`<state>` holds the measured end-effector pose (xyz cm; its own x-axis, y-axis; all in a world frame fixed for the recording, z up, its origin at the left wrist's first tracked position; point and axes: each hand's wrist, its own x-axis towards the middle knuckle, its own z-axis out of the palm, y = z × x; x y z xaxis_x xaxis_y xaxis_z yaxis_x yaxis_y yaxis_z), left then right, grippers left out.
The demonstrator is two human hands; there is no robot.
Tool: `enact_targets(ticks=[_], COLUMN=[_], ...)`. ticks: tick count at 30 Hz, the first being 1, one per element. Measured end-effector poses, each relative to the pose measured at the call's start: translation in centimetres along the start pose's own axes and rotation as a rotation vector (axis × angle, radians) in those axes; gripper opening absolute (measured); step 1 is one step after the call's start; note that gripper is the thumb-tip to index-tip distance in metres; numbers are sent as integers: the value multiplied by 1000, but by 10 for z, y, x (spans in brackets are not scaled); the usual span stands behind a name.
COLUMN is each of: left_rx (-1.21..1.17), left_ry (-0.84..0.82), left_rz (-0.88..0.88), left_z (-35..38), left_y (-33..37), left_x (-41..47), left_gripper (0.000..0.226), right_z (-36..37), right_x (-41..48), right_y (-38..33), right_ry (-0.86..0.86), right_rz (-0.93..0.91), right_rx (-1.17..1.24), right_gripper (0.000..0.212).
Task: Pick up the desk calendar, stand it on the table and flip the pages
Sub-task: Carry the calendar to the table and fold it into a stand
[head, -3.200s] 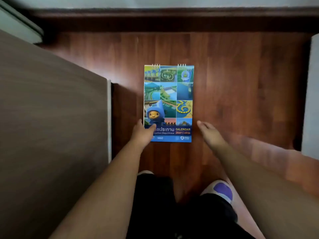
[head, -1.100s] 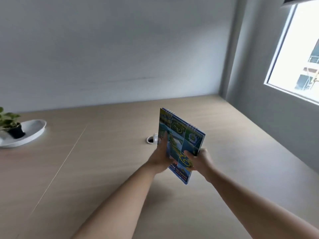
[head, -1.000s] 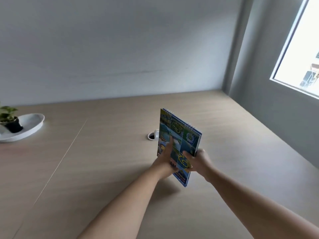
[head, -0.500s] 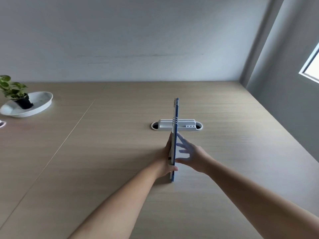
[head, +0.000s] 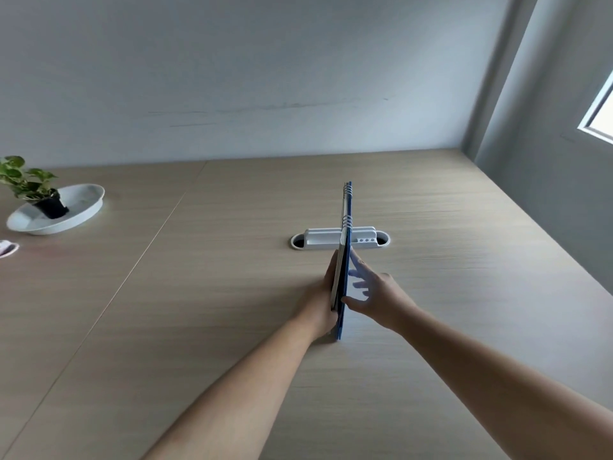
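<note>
The desk calendar (head: 345, 227) stands on its lower edge on the light wooden table (head: 205, 293), seen edge-on as a thin blue and white strip with a wire spiral at the top. My left hand (head: 326, 300) grips its left face near the bottom. My right hand (head: 374, 293) rests against its right face with fingers spread, thumb on the lower part. The two covers look slightly parted near the bottom. The printed faces are hidden from this angle.
A white cable grommet (head: 340, 242) is set into the table just behind the calendar. A white dish (head: 79, 210) holding a small potted plant (head: 30, 182) stands at the far left. Walls close the table at the back and right.
The calendar was lifted off the dark floor, carried over the table, turned edge-on and set on its lower edge. In the last half second the hands and calendar have barely moved.
</note>
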<state>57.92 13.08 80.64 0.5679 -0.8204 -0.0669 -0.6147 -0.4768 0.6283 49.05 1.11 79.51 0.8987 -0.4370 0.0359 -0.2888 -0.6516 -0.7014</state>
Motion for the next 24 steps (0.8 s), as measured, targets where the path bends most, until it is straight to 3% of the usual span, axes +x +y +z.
enact_targets(ticks=[5,10,15,18,24], left_rx=[60,208,177,146,94], left_ry=[12,6,-41,-83,43], left_rz=[-42,-67,-4,-8,-88], left_z=[-4,-6,6,18,33], left_y=[-10,-15,-10,-1,11], left_x=[3,6,15,21,36], left_gripper=[87,97,96,107,104], right_z=[-8,-20,-15,-13,-26], right_x=[-1,-7,-9,-8,-7], right_y=[1,5,23,27,48], right_ry=[-8,37,51,60,61], right_rz=[-13,122,163,151,128], right_rx=[-141,-492,-355,-355,-332], right_gripper=[98,86,79,80,75])
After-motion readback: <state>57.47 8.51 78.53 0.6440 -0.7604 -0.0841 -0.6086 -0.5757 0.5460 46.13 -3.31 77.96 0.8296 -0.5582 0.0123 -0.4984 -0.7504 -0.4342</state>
